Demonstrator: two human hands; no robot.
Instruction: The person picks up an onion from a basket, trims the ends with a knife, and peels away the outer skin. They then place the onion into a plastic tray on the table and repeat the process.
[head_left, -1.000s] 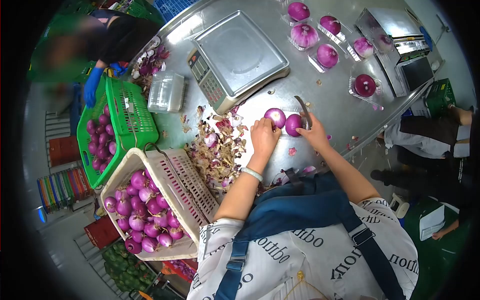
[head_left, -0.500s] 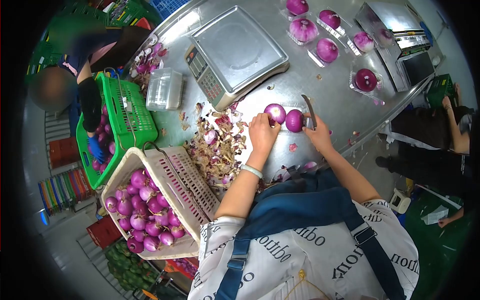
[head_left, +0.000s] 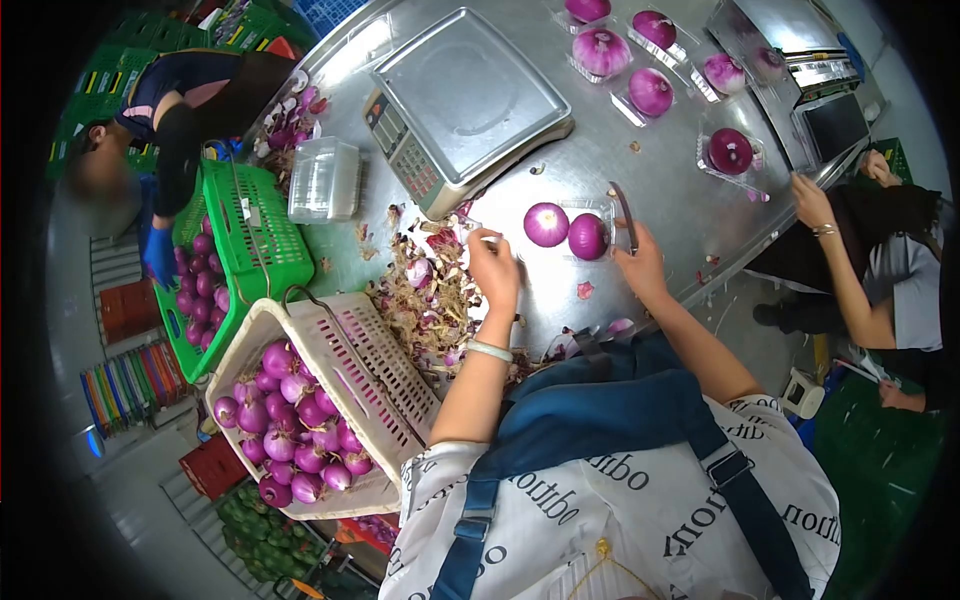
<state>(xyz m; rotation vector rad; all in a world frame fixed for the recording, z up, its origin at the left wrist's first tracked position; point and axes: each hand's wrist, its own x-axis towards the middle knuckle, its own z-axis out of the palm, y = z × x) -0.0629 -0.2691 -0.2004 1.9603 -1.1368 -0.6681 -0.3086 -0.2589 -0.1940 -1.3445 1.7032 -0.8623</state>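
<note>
A knife with a dark curved blade (head_left: pixel 625 212) is gripped in my right hand (head_left: pixel 641 265), beside a peeled purple onion (head_left: pixel 587 237) on a clear plastic tray (head_left: pixel 603 208). Just left of it, a second onion (head_left: pixel 546 225) sits on the metal table. My left hand (head_left: pixel 495 272) is over the edge of a heap of onion skins (head_left: pixel 430 300), its fingers curled closed. Whatever it may hold is too small to make out.
A weighing scale (head_left: pixel 470 95) stands ahead, with stacked clear trays (head_left: pixel 325 180) to its left. Several packed onions (head_left: pixel 650 92) lie at the far right. A white basket of onions (head_left: pixel 345 340) and a green basket (head_left: pixel 265 215) flank the table. Co-workers stand on both sides.
My left hand has left the left onion and moved left to the skins. My right hand keeps the knife nearly in place. The left co-worker's gloved hand has risen from the green basket's onions.
</note>
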